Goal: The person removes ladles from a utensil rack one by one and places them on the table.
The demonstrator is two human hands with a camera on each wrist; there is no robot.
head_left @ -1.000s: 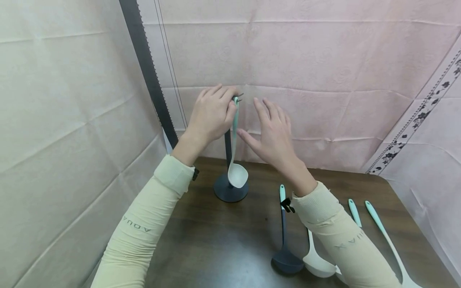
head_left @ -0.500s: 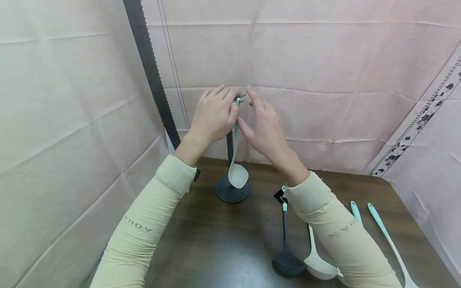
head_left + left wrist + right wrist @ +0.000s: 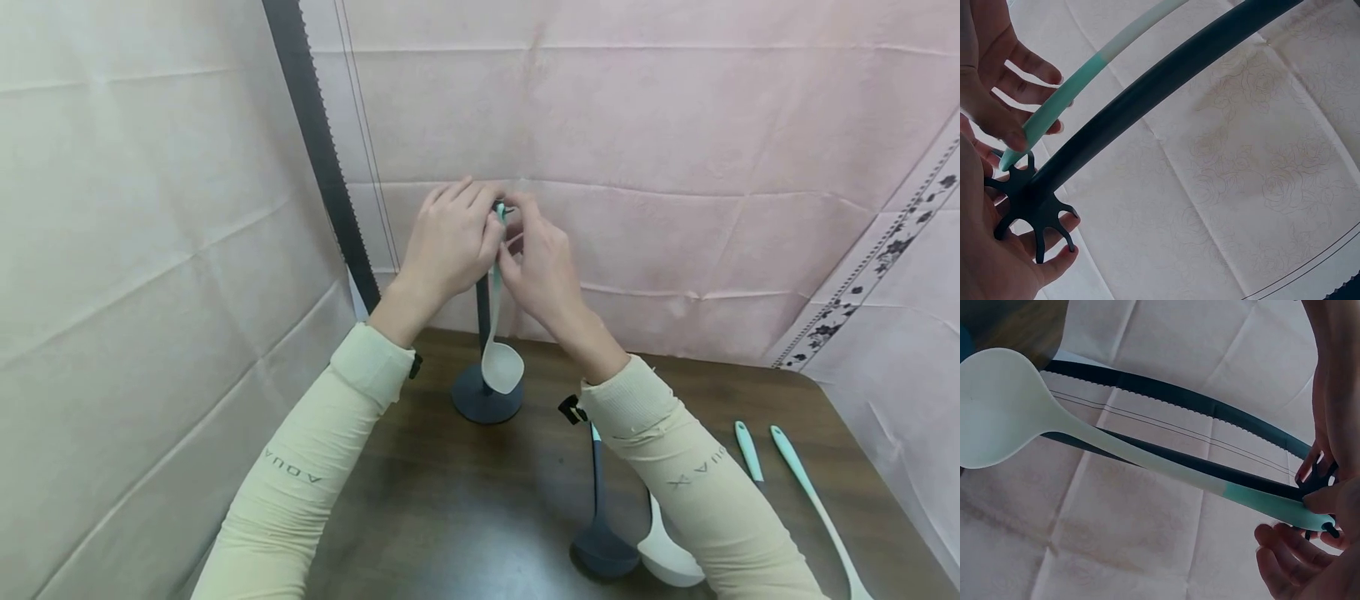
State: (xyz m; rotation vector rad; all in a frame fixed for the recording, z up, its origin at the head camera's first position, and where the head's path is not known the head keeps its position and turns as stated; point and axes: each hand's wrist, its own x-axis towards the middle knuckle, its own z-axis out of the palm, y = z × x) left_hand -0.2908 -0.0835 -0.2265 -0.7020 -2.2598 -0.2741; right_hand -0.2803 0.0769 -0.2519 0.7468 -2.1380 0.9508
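Dark wooden table (image 3: 465,508), pink cloth behind. Left hand (image 3: 448,237) and right hand (image 3: 542,271) both pinch white spoon (image 3: 501,365) handle tip at stand hooks (image 3: 1025,203). Step: hanging spoon. Next likely needs eyelet seated on hook, then release.

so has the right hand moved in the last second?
Yes. The right hand moved left to the top of the stand, now touching the spoon handle there.

Pink cloth backdrop (image 3: 637,125), cream cloth (image 3: 135,208) left, dark wooden table (image 3: 465,500)
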